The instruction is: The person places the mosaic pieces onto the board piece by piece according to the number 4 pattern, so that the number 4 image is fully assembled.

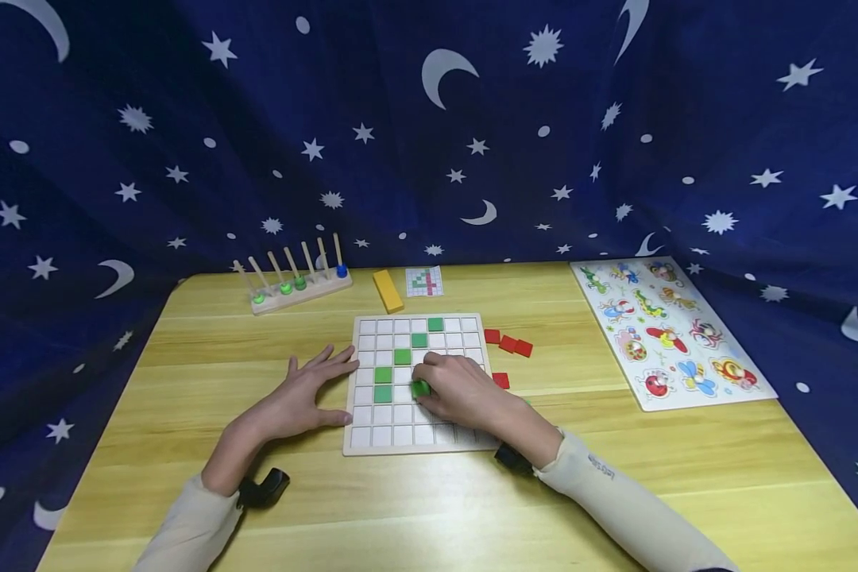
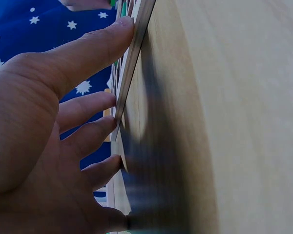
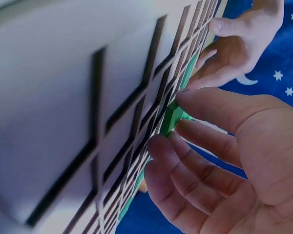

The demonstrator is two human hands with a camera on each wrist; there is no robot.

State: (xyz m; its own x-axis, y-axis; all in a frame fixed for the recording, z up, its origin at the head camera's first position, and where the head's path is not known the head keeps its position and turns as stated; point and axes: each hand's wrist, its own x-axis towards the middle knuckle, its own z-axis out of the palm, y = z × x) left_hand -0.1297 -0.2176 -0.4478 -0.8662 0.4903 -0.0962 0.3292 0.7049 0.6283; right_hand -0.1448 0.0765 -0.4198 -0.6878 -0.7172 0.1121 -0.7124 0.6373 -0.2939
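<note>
A white wooden grid board [image 1: 361, 436] lies on the table, with several green square tiles [image 1: 383, 375] set in its cells along a slanting line. Over the middle of the board, my right hand [image 1: 465, 391] pinches a green tile [image 3: 172, 117] between thumb and fingers, tilted against the grid in the right wrist view. At the board's left edge rests my left hand [image 1: 296, 399], its fingers spread. Its thumb [image 2: 95, 51] touches the frame in the left wrist view. Red tiles [image 1: 500, 380] lie just right of the board, partly near my right wrist.
Behind the board stand a peg rack [image 1: 300, 295] with colored beads, a yellow block [image 1: 388, 291] and a small pattern card [image 1: 425, 281]. An insect puzzle board [image 1: 636, 389] lies at the right. A dark starry cloth [image 1: 400, 95] hangs behind the table [image 1: 415, 516].
</note>
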